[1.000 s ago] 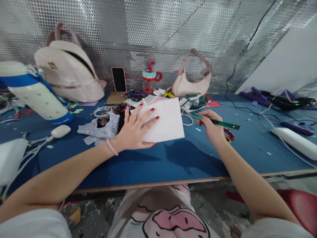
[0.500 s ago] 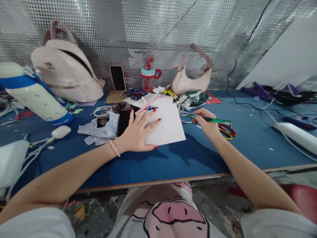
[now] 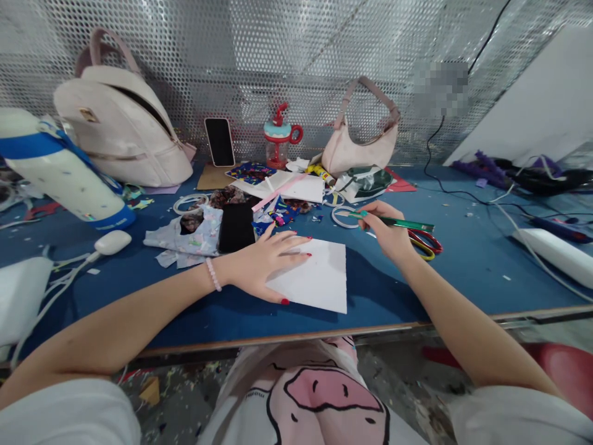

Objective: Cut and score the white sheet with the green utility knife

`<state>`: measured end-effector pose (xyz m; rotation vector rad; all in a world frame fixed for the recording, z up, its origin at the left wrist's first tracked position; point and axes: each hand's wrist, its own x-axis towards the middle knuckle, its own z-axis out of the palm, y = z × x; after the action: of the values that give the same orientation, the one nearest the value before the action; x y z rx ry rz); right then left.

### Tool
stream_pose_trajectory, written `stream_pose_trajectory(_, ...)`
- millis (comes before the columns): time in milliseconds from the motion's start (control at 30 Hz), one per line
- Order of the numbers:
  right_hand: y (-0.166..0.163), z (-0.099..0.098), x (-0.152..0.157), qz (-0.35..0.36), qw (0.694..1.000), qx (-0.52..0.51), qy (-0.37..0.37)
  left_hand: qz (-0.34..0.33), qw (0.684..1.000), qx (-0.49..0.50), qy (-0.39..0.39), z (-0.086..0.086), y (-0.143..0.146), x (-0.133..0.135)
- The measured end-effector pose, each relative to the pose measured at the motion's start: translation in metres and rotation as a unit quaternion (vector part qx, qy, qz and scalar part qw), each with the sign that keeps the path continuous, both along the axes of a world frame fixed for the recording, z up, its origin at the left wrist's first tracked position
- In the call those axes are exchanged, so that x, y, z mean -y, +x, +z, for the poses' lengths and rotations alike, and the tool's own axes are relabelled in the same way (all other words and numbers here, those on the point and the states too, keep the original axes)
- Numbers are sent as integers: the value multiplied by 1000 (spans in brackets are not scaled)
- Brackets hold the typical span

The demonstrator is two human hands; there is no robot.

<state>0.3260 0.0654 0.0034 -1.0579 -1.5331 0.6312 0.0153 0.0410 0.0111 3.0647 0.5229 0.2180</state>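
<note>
My left hand point(image 3: 262, 267) lies with spread fingers on a sheet of white paper point(image 3: 322, 278), near the table's front edge. The palm covers the paper's left part. In my right hand point(image 3: 386, 232), a slim green craft knife point(image 3: 417, 226) is held between thumb and fingers, pointing left. Its tip is too small to make out. Just behind the right hand lie red and yellow scissor handles point(image 3: 428, 245), partly hidden by it. A white cable loop point(image 3: 341, 216) lies left of the knife's tip.
A black pouch-like item point(image 3: 236, 227) and light blue cloth point(image 3: 197, 232) lie left of the paper. Farther back stand a phone point(image 3: 220, 142), a red-handled cup point(image 3: 278, 145) and a pink handbag point(image 3: 361, 148). A large bottle point(image 3: 65, 173) and backpack point(image 3: 125, 136) are at left.
My left hand has brought the white paper down toward the table's front edge, uncovering patterned scraps behind it. My right hand has barely moved and still holds the green craft knife.
</note>
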Motion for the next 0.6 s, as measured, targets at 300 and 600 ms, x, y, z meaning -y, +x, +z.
stream_pose_trajectory(300,-9,2,17,296,949,-10,-104,-15,997,-39,-58,-10,2,-3)
stream_pose_trajectory(600,-32,-6,27,444,880,62,-155,-3,995,-76,-72,-13,3,-4)
